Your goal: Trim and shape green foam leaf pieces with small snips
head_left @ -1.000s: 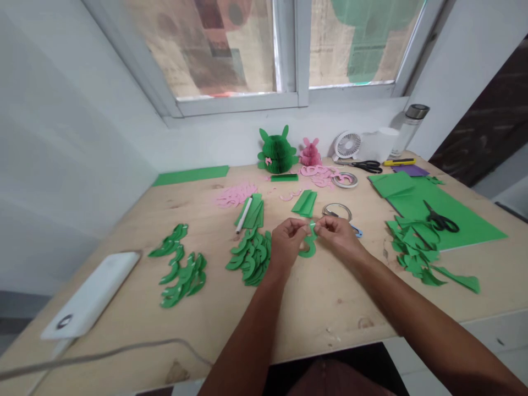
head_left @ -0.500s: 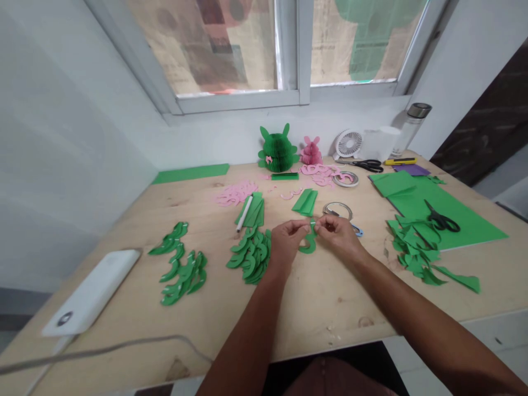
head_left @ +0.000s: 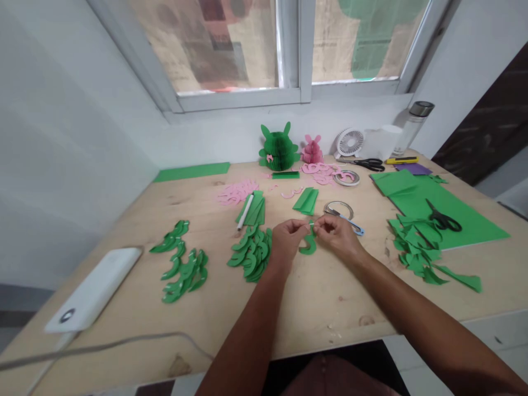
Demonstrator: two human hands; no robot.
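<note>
Between my two hands is a curved green paper piece (head_left: 308, 246) with a small white strip at its upper end. My left hand (head_left: 290, 237) pinches that end from the left, and my right hand (head_left: 335, 231) pinches it from the right, the fingertips nearly touching. A pile of curved green pieces (head_left: 252, 254) lies just left of my left hand. Farther left, more green curved pieces (head_left: 187, 275) carry white strips. Beyond my right hand are a tape roll (head_left: 339, 209) and a light blue cutter (head_left: 355, 229).
Black scissors (head_left: 443, 218) rest on green sheets (head_left: 457, 212) at the right, beside green scraps (head_left: 416, 250). A white power bank (head_left: 97, 289) with a cable lies left. Green (head_left: 279, 149) and pink (head_left: 312, 149) paper figures, a fan (head_left: 350, 143) and a bottle (head_left: 410, 129) stand behind.
The view has shifted very slightly. Both hands keep their pinch on the green piece at nearly the same place, and more of the light blue cutter shows.
</note>
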